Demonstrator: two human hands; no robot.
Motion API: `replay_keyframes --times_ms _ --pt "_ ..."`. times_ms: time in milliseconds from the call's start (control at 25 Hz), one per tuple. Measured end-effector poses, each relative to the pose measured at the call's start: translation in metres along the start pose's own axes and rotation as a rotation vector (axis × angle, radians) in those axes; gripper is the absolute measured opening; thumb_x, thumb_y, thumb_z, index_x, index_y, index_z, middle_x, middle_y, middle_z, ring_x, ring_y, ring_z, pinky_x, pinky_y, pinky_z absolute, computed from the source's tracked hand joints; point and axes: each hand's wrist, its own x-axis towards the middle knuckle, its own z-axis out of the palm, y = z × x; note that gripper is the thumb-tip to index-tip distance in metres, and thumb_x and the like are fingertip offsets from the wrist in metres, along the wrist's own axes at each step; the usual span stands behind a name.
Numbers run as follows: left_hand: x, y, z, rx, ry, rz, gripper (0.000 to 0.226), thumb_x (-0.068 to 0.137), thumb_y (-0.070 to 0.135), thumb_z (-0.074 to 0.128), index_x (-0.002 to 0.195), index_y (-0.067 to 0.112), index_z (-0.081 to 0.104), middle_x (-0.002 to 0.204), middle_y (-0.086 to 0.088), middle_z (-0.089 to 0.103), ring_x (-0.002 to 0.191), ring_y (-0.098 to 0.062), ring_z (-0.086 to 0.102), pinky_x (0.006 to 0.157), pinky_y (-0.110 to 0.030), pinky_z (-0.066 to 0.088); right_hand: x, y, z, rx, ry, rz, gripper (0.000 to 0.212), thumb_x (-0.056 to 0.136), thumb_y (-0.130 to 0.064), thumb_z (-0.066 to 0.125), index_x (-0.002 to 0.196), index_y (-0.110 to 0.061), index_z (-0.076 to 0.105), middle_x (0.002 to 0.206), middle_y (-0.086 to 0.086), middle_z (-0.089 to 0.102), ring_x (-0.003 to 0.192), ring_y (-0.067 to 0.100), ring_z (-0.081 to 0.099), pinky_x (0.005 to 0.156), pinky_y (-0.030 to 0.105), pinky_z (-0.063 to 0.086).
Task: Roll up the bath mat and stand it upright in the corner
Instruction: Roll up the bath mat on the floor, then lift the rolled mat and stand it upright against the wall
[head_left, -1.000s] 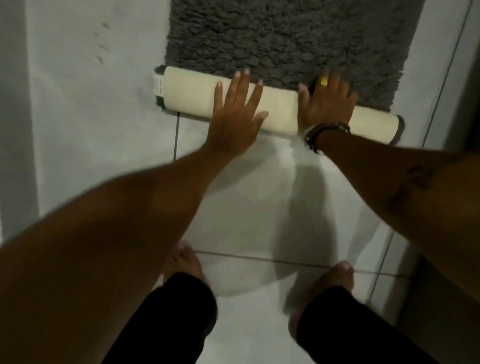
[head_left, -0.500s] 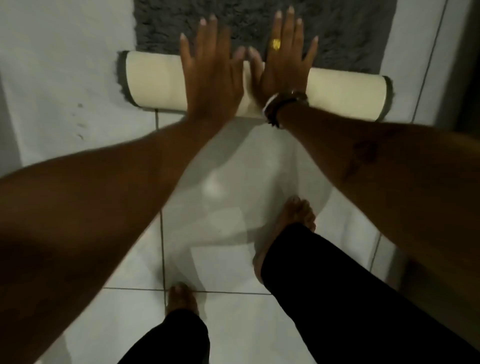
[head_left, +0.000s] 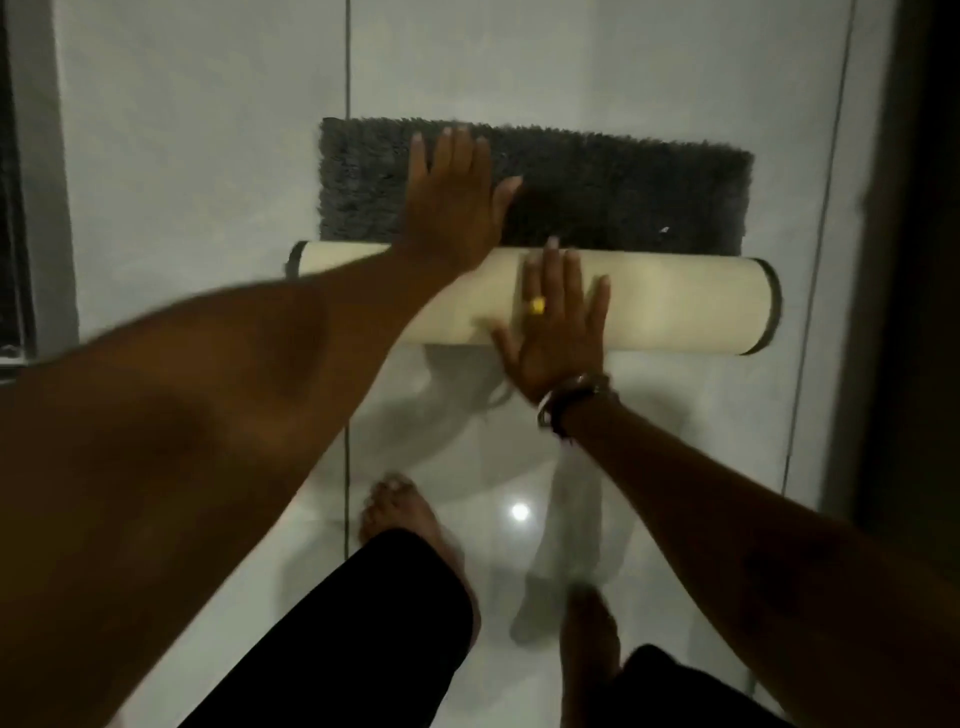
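Observation:
The bath mat lies on the floor, mostly rolled. Its rolled part (head_left: 675, 306) is a thick cream cylinder with the backing outward. A short strip of dark grey pile (head_left: 623, 197) still lies flat beyond the roll. My left hand (head_left: 452, 202) rests flat, fingers spread, over the top of the roll and onto the grey pile. My right hand (head_left: 558, 322), with a yellow ring and a dark wristband, presses flat on the near side of the roll near its middle. Neither hand grips the mat.
The floor is glossy white tile (head_left: 208, 156) with dark grout lines. My bare feet (head_left: 410, 525) stand just behind the roll. A dark vertical edge (head_left: 914, 260) runs along the right side, and a grey frame (head_left: 47, 182) stands at the far left.
The roll has grown thicker and moved away from me, leaving only a short strip of grey pile flat. My left hand reached forward over the roll; my right dropped to its near side.

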Motion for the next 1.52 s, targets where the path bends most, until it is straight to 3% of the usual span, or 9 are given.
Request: replay_keyframes --times_ms 240,640,800,880,960,1120,1320,1440,1520 --pt "-0.034 -0.002 0.007 -0.055 0.196 -0.074 0.065 0.102 0.048 0.034 0.15 0.004 0.038 0.159 -0.023 0.033 0.149 -0.038 0.029 0.121 -0.058 0.018 0.161 0.013 -0.041 0.036 0.061 0.044 0.071 0.096 -0.059 0.013 0.15 -0.014 0.026 0.163 0.01 0.01 0.15 0.028 0.006 0.117 0.055 -0.003" --pt "0.072 -0.008 -0.005 -0.128 0.466 -0.193 0.037 0.101 0.036 0.047 0.12 0.012 0.069 0.145 -0.019 0.056 0.139 -0.037 0.046 0.117 -0.058 0.024 0.291 0.012 -0.124 0.198 -0.655 -0.171 0.085 0.086 -0.079 0.021 0.128 -0.014 0.055 0.133 0.014 0.055 0.122 0.033 0.051 0.111 0.049 0.034" --pt "0.015 0.043 -0.002 -0.681 0.593 -1.014 0.058 0.092 0.035 0.066 0.138 0.004 0.052 0.147 -0.023 0.048 0.135 -0.036 0.047 0.114 -0.052 0.034 0.275 0.016 -0.117 0.033 -0.705 -0.201 0.099 0.065 -0.092 0.04 0.137 -0.025 0.045 0.138 0.007 0.053 0.115 0.03 0.054 0.097 0.044 0.044" --pt "-0.007 0.064 0.001 -1.437 0.275 -1.437 0.061 0.096 0.044 0.061 0.141 0.006 0.045 0.137 -0.016 0.055 0.119 -0.03 0.056 0.101 -0.046 0.048 0.27 0.018 -0.112 0.112 -0.683 -0.171 0.102 0.056 -0.094 0.048 0.133 -0.028 0.047 0.129 0.003 0.057 0.101 0.024 0.055 0.085 0.038 0.046" --pt "-0.004 0.066 0.008 -2.001 -0.156 -1.222 0.069 0.097 0.053 0.054 0.15 0.013 0.036 0.145 -0.011 0.05 0.125 -0.03 0.054 0.104 -0.047 0.043 0.273 0.014 -0.111 0.143 -0.723 -0.155 0.117 0.042 -0.098 0.049 0.135 -0.026 0.046 0.132 0.003 0.056 0.105 0.024 0.055 0.087 0.039 0.048" --pt "0.026 0.056 -0.009 -2.234 -0.042 -1.039 0.126 0.044 0.071 0.082 0.152 0.025 0.035 0.151 -0.008 0.048 0.138 -0.03 0.045 0.117 -0.052 0.034 0.283 0.006 -0.119 0.188 -0.828 -0.09 0.119 0.044 -0.09 0.056 0.137 -0.016 0.047 0.136 0.007 0.054 0.108 0.026 0.055 0.085 0.032 0.047" --pt "-0.002 0.026 -0.05 -2.347 -0.084 -0.912 0.067 0.083 0.063 0.06 0.14 0.028 0.052 0.138 -0.011 0.06 0.13 -0.032 0.054 0.109 -0.066 0.04 0.257 -0.018 -0.156 0.286 -0.832 -0.125 0.119 0.048 -0.087 0.061 0.14 -0.013 0.044 0.14 0.007 0.051 0.122 0.027 0.053 0.099 0.033 0.041" --pt "-0.031 -0.015 -0.114 -2.321 -0.037 -0.819 0.085 0.08 0.06 0.069 0.15 0.02 0.041 0.149 -0.018 0.051 0.137 -0.038 0.047 0.111 -0.068 0.036 0.232 -0.05 -0.208 0.573 -0.868 -0.08 0.122 0.031 -0.084 0.075 0.132 -0.018 0.054 0.124 0.003 0.066 0.109 0.023 0.066 0.099 0.042 0.05" --pt "-0.056 -0.038 -0.185 -2.299 0.016 -0.819 0.098 0.069 0.059 0.078 0.15 0.017 0.041 0.149 -0.017 0.051 0.138 -0.037 0.047 0.113 -0.066 0.035 0.207 -0.084 -0.258 0.77 -0.942 -0.124 0.095 0.05 -0.071 0.08 0.126 -0.018 0.061 0.117 0.004 0.072 0.103 0.023 0.07 0.099 0.046 0.051"
